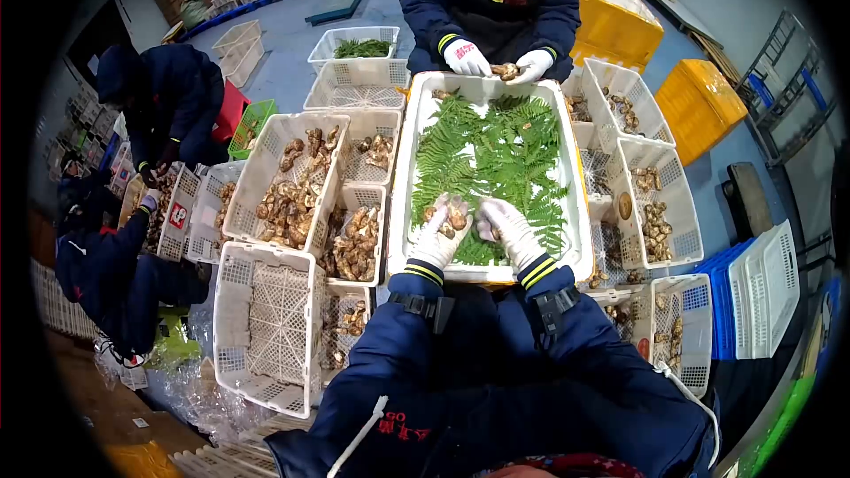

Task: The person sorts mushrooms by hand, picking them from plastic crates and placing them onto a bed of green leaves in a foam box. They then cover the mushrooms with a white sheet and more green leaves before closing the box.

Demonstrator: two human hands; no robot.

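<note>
My left hand, in a pale glove, is closed around a few brown mushrooms above the near part of a white foam box. Close beside it, my right hand has its gloved fingers curled in, and a small brown piece, apparently a mushroom, shows at its fingertips. Green fern leaves cover most of the box floor under both hands. Across the box, a co-worker's white-gloved hands hold another mushroom over the far rim.
White plastic baskets with mushrooms stand left and right of the box. A basket at lower left shows its bare bottom. Yellow-wrapped boxes and a stack of blue and white crates stand at right. Two people work at far left.
</note>
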